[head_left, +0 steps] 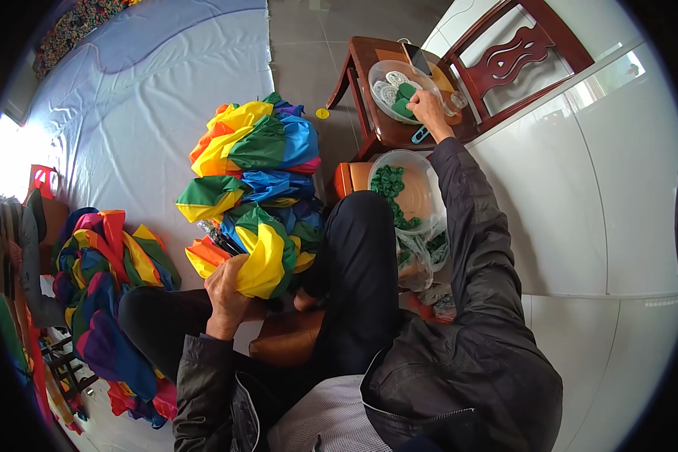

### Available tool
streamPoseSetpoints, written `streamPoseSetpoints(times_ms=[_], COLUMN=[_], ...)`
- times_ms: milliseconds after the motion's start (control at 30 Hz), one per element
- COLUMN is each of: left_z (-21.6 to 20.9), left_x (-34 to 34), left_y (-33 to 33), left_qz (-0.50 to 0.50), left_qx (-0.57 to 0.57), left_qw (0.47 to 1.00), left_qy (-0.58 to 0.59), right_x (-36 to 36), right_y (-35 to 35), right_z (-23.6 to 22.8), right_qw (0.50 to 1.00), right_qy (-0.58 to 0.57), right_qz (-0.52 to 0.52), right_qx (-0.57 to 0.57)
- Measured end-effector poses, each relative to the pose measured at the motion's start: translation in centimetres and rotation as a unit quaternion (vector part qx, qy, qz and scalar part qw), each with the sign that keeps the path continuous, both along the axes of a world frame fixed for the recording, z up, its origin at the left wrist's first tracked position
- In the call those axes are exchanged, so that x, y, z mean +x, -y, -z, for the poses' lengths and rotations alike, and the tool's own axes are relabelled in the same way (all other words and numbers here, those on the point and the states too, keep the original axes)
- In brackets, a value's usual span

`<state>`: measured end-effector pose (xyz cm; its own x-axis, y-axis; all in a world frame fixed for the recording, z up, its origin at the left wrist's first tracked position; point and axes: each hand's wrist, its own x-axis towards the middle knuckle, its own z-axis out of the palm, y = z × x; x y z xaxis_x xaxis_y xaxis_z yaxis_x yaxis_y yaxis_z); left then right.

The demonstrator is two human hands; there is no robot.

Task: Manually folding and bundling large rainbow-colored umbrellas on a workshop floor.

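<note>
At the near end of a row of bunched rainbow umbrellas (260,139), my left hand (226,294) is closed on the edge of a rainbow umbrella (262,252) with yellow, green and orange panels. Thin dark ribs (218,237) show beside its cloth. My right arm is stretched out to a clear plastic bowl (377,75) on a wooden chair. There my right hand (429,113) has its fingers bent together over flat green pieces (404,98); whether it grips one is hidden. White lacy discs (388,87) lie beside them.
A light blue cutter (419,135) and a phone (416,57) lie on the brown chair (459,128). A clear tub (422,177) of small green pieces stands nearer, above a plastic bag (422,271). More rainbow cloth (102,301) is heaped at left. A pale sheet (143,113) covers the floor.
</note>
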<state>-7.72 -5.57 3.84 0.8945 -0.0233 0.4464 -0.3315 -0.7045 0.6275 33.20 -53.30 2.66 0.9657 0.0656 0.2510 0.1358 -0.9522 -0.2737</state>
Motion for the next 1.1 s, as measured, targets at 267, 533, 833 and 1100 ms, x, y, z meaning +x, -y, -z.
streamPoseSetpoints(times_ms=[267,533,833,1100], left_z=[0.2,0.0,0.2,0.2], left_x=[0.0,0.2,0.1,0.4], left_y=[-0.1,0.3,0.0,0.1], left_qz=[-0.006,0.001,-0.010,-0.013], left_qx=[-0.003,-0.005,-0.008,-0.005], left_qw=[1.000,1.000,1.000,1.000], left_qy=[0.002,0.006,-0.019,-0.023], right_x=[-0.1,-0.4,-1.7,-0.8], right_y=[-0.1,0.5,4.1,7.9], right_z=[-0.4,-0.4,-3.4,-4.0], right_qw=[0.998,0.998,0.967,0.957], right_qy=[0.048,0.059,0.153,-0.049], right_qz=[-0.014,0.027,0.198,0.268], right_qx=[0.047,0.023,-0.048,0.097])
